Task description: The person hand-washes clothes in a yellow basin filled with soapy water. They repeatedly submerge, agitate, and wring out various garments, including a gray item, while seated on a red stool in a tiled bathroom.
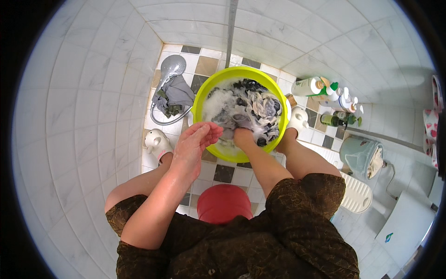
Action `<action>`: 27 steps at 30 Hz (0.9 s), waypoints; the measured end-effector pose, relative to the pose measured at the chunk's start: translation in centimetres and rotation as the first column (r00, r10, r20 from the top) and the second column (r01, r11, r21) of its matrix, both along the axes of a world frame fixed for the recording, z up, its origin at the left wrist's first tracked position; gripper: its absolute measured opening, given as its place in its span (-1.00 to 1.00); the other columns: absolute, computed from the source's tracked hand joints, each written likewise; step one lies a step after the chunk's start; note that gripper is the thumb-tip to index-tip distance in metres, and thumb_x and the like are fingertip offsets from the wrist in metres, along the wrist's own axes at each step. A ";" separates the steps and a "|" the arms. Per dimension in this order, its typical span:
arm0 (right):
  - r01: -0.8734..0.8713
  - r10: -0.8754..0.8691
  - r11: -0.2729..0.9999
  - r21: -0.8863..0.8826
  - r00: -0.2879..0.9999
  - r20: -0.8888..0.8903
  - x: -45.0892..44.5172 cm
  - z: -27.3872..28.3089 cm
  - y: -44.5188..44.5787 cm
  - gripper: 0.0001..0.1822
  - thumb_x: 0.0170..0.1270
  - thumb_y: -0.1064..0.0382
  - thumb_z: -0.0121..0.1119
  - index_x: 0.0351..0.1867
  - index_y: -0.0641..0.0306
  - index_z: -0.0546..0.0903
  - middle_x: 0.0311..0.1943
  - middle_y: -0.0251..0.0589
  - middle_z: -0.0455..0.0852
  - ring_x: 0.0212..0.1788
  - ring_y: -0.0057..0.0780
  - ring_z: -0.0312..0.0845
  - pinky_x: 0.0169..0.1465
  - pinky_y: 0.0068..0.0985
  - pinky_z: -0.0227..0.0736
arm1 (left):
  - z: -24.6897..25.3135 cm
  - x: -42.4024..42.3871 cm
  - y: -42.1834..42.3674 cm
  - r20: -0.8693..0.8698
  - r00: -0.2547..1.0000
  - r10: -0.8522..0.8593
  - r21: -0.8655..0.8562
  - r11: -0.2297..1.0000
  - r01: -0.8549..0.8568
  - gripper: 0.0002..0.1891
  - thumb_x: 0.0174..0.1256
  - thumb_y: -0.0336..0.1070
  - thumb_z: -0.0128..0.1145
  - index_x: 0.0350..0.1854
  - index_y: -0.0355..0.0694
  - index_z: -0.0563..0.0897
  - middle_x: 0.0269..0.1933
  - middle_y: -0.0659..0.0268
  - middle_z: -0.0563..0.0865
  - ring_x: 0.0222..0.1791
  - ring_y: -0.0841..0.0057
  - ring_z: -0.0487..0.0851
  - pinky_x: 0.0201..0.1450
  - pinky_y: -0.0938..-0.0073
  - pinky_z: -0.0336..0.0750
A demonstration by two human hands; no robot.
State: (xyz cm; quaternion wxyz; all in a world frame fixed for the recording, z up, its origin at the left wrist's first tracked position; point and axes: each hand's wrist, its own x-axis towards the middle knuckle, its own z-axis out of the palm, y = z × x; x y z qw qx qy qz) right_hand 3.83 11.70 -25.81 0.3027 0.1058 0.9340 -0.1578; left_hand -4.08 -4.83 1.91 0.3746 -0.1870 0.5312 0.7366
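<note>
A round yellow-green plastic basin (198, 104) stands on the tiled floor between my feet. Soapy water with white foam (219, 101) fills it, and wet dark and pale laundry (264, 108) is bunched toward its right side. My right hand (244, 136) reaches into the basin near its lower middle; the fingers are under the suds and fabric, so their grip is hidden. Wet and raised, my left hand (195, 141) hovers over the basin's lower left rim. Its fingers are loosely bent, with nothing visible in them.
Left of the basin lie a shower head (173, 66) with its hose and a grey garment (178, 91). Several pump bottles (308, 86) line the right wall near a pail (355, 153) holding cloth. A red plastic stool or bucket (224, 204) stands below me, between my legs.
</note>
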 end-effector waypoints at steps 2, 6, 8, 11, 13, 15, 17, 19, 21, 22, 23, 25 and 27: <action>-0.178 0.202 0.908 -0.379 0.979 0.023 0.3 -2.2 1.8 -0.77 -0.02 0.23 0.13 -0.38 0.33 0.67 -0.37 0.04 0.69 -0.33 -0.05 0.64 -0.22 -0.25 0.54 | 0.5 0.0 0.6 0.005 0.999 -0.039 0.025 0.999 0.039 -0.75 0.40 -0.27 -0.11 -0.15 -0.34 0.56 -0.14 0.12 0.67 -0.09 0.40 0.62 0.09 0.41 0.44; -0.187 0.196 0.978 -0.097 0.976 0.096 -4.4 1.8 6.4 -0.77 -0.03 0.25 0.17 -0.40 0.39 0.66 -0.38 0.05 0.70 -0.30 -0.09 0.63 -0.17 -0.29 0.51 | 0.9 -0.2 0.6 -0.073 0.993 -0.098 0.010 0.995 0.099 -0.75 0.40 -0.29 -0.13 -0.14 -0.34 0.56 -0.12 0.18 0.67 -0.06 0.43 0.59 0.08 0.45 0.42; -0.156 0.172 0.964 -0.217 0.983 0.059 -8.1 12.2 6.6 -0.77 0.04 0.26 0.16 -0.35 0.39 0.66 -0.41 -0.01 0.69 -0.29 -0.18 0.61 -0.15 -0.33 0.47 | 1.5 0.0 0.5 -0.210 0.957 -0.200 -0.098 0.978 0.183 -0.74 0.38 -0.30 -0.13 -0.10 -0.33 0.57 -0.06 0.21 0.65 0.00 0.47 0.56 0.10 0.48 0.38; -0.072 0.047 0.805 -0.589 0.997 -0.057 -8.7 22.7 7.0 -0.80 0.15 0.17 0.17 -0.45 0.29 0.61 -0.57 -0.33 0.57 -0.46 -0.62 0.40 -0.34 -0.54 0.34 | 2.1 0.8 2.1 -0.416 0.833 -0.364 -0.261 0.926 0.274 -0.69 0.36 -0.25 -0.08 0.02 -0.29 0.55 0.03 0.26 0.61 0.07 0.53 0.49 0.14 0.51 0.32; -0.108 -0.004 0.690 -0.716 0.988 -0.153 -8.2 28.4 5.4 -0.83 0.24 0.21 0.12 -0.41 0.26 0.59 -0.52 -0.50 0.50 -0.39 -0.72 0.32 -0.30 -0.64 0.27 | -0.1 0.5 2.5 -0.643 0.613 -0.459 -0.407 0.883 0.235 -0.67 0.35 -0.21 -0.03 0.05 -0.29 0.54 0.01 0.28 0.61 0.04 0.54 0.48 0.13 0.51 0.32; -0.041 -0.138 0.629 -0.776 0.977 -0.164 -6.4 32.9 5.1 -0.83 0.27 0.20 0.09 -0.39 0.24 0.57 -0.48 -0.53 0.50 -0.37 -0.74 0.29 -0.29 -0.65 0.24 | 0.7 -0.3 2.7 -0.650 0.520 -0.554 -0.436 0.833 0.341 -0.65 0.33 -0.17 0.02 0.05 -0.28 0.55 -0.03 0.32 0.61 0.00 0.57 0.48 0.11 0.53 0.32; 0.011 -0.269 0.547 -0.837 0.949 -0.163 -5.0 35.9 5.3 -0.82 0.30 0.18 0.07 -0.37 0.21 0.55 -0.46 -0.56 0.48 -0.37 -0.76 0.27 -0.29 -0.68 0.21 | 2.7 -1.2 2.6 -0.471 0.563 -0.679 -0.321 0.726 0.608 -0.65 0.32 -0.15 0.07 0.03 -0.28 0.57 -0.09 0.38 0.63 -0.06 0.63 0.49 0.08 0.55 0.33; 0.067 -0.402 0.466 -0.882 0.904 -0.144 -3.3 37.6 5.8 -0.82 0.32 0.15 0.05 -0.35 0.19 0.54 -0.45 -0.59 0.45 -0.37 -0.78 0.25 -0.29 -0.71 0.19 | 3.4 -1.3 2.6 -0.561 0.568 -0.602 -0.180 0.759 0.626 -0.70 0.30 -0.15 0.11 -0.10 -0.28 0.62 -0.24 0.46 0.62 -0.18 0.71 0.46 -0.05 0.61 0.34; 0.076 -0.418 0.490 -0.868 0.894 -0.158 -2.5 37.4 6.7 -0.80 0.37 0.10 0.00 -0.32 0.15 0.51 -0.46 -0.60 0.42 -0.38 -0.79 0.23 -0.28 -0.75 0.18 | 5.0 -1.8 2.5 -0.562 0.578 -0.591 -0.183 0.771 0.610 -0.73 0.30 -0.16 0.11 -0.17 -0.29 0.64 -0.30 0.48 0.60 -0.24 0.74 0.44 -0.12 0.62 0.34; 0.086 -0.441 0.488 -0.869 0.883 -0.160 -2.3 36.8 7.0 -0.79 0.37 0.09 0.00 -0.31 0.14 0.51 -0.46 -0.60 0.42 -0.38 -0.79 0.24 -0.28 -0.75 0.19 | 5.6 -1.8 2.8 -0.580 0.564 -0.588 -0.235 0.784 0.575 -0.74 0.30 -0.16 0.11 -0.26 -0.29 0.66 -0.37 0.51 0.57 -0.29 0.77 0.41 -0.18 0.66 0.31; 0.095 -0.461 0.486 -0.869 0.872 -0.163 -2.2 36.6 7.3 -0.79 0.38 0.08 -0.01 -0.31 0.14 0.50 -0.46 -0.60 0.43 -0.38 -0.79 0.24 -0.29 -0.76 0.19 | 5.5 -2.0 3.0 -0.586 0.536 -0.608 -0.277 0.771 0.573 -0.75 0.29 -0.16 0.11 -0.27 -0.29 0.66 -0.38 0.51 0.57 -0.30 0.76 0.41 -0.18 0.66 0.31; 0.101 -0.556 0.395 -0.913 0.818 -0.150 -2.3 35.6 6.8 -0.79 0.39 0.08 -0.02 -0.29 0.14 0.51 -0.46 -0.58 0.45 -0.39 -0.79 0.26 -0.28 -0.74 0.22 | 4.7 -2.4 3.1 -0.571 0.490 -0.658 -0.373 0.740 0.560 -0.75 0.28 -0.16 0.12 -0.29 -0.28 0.66 -0.40 0.52 0.56 -0.31 0.76 0.41 -0.18 0.66 0.32; 0.092 -0.682 0.260 -0.961 0.722 -0.115 -2.9 33.3 6.5 -0.79 0.39 0.08 -0.02 -0.29 0.14 0.51 -0.45 -0.57 0.47 -0.39 -0.78 0.28 -0.28 -0.73 0.25 | 3.9 -2.4 3.4 -0.553 0.633 -0.542 -0.222 0.827 0.516 -0.72 0.30 -0.11 0.11 -0.30 -0.26 0.66 -0.40 0.50 0.59 -0.34 0.75 0.45 -0.22 0.66 0.35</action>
